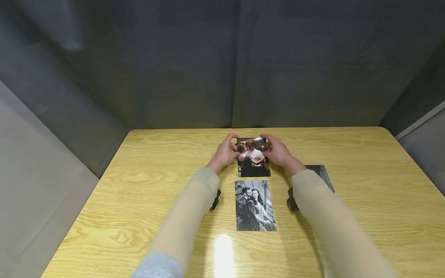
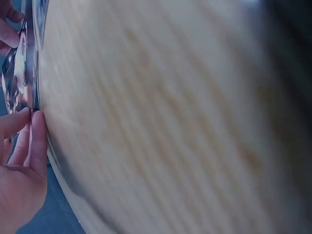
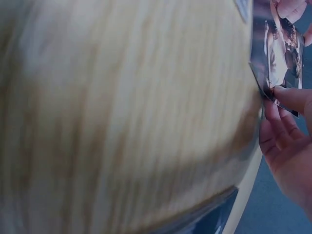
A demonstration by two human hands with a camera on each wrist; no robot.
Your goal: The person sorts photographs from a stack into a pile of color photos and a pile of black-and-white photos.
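Both hands hold a colour photo (image 1: 253, 157) of an embracing couple, which sits on the far middle of the wooden desk (image 1: 365, 216). The left hand (image 1: 226, 151) pinches the photo's left edge near its far corner, thumb and fingers closed on the paper; the left wrist view shows the fingertips (image 2: 35, 127) meeting right at that edge. The right hand (image 1: 278, 151) pinches the opposite edge in the same way, and in the right wrist view its fingers (image 3: 285, 105) clamp the print's corner, which lifts slightly off the desk.

Just on the near side of the colour photo lies a black-and-white photo (image 1: 255, 205) of another couple, flat on the desk, close but apart from it. To the right of the colour photo, partly hidden by the right sleeve, lies a dark print (image 1: 321, 173).
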